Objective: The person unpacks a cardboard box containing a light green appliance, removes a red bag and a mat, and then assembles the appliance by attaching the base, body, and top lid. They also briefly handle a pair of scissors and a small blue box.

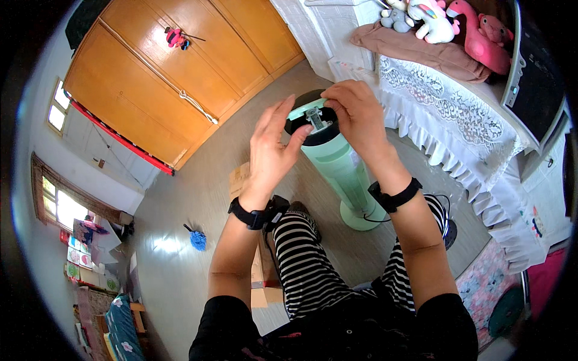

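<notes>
A tall pale green tower fan [340,171] stands on its round base between my legs. Its top is black-rimmed, with a recess [317,123] showing a small pale mechanism inside. Across the far side of the recess lies a pale green strip [304,109]. My left hand [271,144] grips the left side of the top, fingers at the strip's left end and thumb on the near rim. My right hand [356,111] has its fingers bent and pinched on the strip's right end. Those fingertips are partly hidden by the hand.
A black cord [376,221] runs from the fan's base. Beside my left leg is a cardboard box [259,278], and a blue duster [197,239] lies on the floor. Wooden cabinets [174,72] stand ahead; plush toys [433,21] sit above a lace-covered stand [445,96] at right.
</notes>
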A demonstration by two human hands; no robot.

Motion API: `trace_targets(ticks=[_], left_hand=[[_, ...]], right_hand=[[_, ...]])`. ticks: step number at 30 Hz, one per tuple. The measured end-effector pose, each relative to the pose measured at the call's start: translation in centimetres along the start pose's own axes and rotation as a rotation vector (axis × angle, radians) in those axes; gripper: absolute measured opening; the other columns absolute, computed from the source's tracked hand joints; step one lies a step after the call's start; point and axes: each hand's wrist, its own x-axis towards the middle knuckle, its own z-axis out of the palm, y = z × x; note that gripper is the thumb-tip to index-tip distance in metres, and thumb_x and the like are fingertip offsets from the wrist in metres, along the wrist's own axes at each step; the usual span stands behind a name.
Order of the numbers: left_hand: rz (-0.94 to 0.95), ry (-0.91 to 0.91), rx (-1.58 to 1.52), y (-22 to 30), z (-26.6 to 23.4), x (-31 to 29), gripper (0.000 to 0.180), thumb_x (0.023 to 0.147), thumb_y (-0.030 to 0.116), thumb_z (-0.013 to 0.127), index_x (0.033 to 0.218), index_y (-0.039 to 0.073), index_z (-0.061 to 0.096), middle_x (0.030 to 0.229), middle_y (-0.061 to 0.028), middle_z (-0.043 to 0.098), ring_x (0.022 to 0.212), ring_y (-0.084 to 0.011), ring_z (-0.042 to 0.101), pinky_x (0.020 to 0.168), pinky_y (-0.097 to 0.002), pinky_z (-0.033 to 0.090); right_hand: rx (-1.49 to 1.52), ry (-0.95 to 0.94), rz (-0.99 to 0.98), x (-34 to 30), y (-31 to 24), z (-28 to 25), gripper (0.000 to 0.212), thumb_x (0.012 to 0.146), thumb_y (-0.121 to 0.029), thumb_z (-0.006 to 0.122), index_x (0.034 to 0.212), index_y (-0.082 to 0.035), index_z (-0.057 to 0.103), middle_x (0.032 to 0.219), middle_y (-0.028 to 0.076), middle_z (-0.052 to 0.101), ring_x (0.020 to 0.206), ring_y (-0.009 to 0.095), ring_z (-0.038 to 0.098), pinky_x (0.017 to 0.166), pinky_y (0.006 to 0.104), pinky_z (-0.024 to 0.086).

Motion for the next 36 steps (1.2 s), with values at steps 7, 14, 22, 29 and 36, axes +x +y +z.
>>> trace_targets(ticks=[7, 14, 22, 29, 36], left_hand=[[-0.05, 0.074, -0.008, -2.3, 1.5, -0.2, 0.019, 0.082, 0.008, 0.064, 0.1, 0.001, 0.064, 0.084, -0.017, 0.065, 0.071, -0.027, 0.064, 0.063, -0.0324, 0.051], [-0.352, 0.125, -0.521, -3.9, 2.0, -0.2, 0.013, 0.088, 0.008, 0.061, 0.097, -0.001, 0.065, 0.08, -0.0038, 0.066, 0.073, -0.0066, 0.055, 0.065, -0.0229, 0.046], [-0.33, 0.138, -0.564, -5.1, 2.5, -0.8, 0.013, 0.086, 0.004, 0.062, 0.097, 0.0, 0.066, 0.084, -0.0035, 0.067, 0.074, -0.0073, 0.056, 0.068, -0.0222, 0.047], [-0.228, 0.082, -0.543, -4.9, 2.6, -0.9, 0.017, 0.085, -0.002, 0.06, 0.1, -0.001, 0.066, 0.099, -0.0081, 0.067, 0.088, -0.0121, 0.06, 0.079, -0.0249, 0.049], [-0.269, 0.043, -0.604, -4.8, 2.8, -1.1, 0.018, 0.085, -0.003, 0.058, 0.101, -0.001, 0.065, 0.104, -0.0096, 0.067, 0.094, -0.0138, 0.061, 0.083, -0.026, 0.049]], right_hand=[[0.12, 0.003, 0.177, -0.2, -0.6, 0.2, 0.024, 0.074, 0.001, 0.064, 0.097, -0.004, 0.062, 0.093, 0.011, 0.06, 0.087, 0.03, 0.058, 0.071, 0.0338, 0.047], [0.194, -0.121, 0.363, -0.5, 0.2, -0.4, 0.031, 0.078, 0.0, 0.063, 0.108, -0.003, 0.058, 0.099, 0.014, 0.059, 0.087, 0.028, 0.059, 0.068, 0.0313, 0.048], [0.255, -0.04, 0.375, -0.9, -0.2, 0.0, 0.032, 0.081, 0.003, 0.059, 0.112, -0.004, 0.058, 0.095, 0.013, 0.059, 0.083, 0.025, 0.06, 0.067, 0.03, 0.048], [0.186, -0.072, 0.317, -0.8, 0.3, -0.3, 0.022, 0.082, 0.004, 0.058, 0.102, -0.003, 0.063, 0.09, 0.013, 0.059, 0.076, 0.023, 0.06, 0.066, 0.0294, 0.048], [0.182, -0.075, 0.325, -0.7, 0.6, -0.3, 0.016, 0.081, 0.003, 0.059, 0.096, -0.001, 0.062, 0.091, 0.012, 0.059, 0.076, 0.025, 0.06, 0.067, 0.0302, 0.048]])
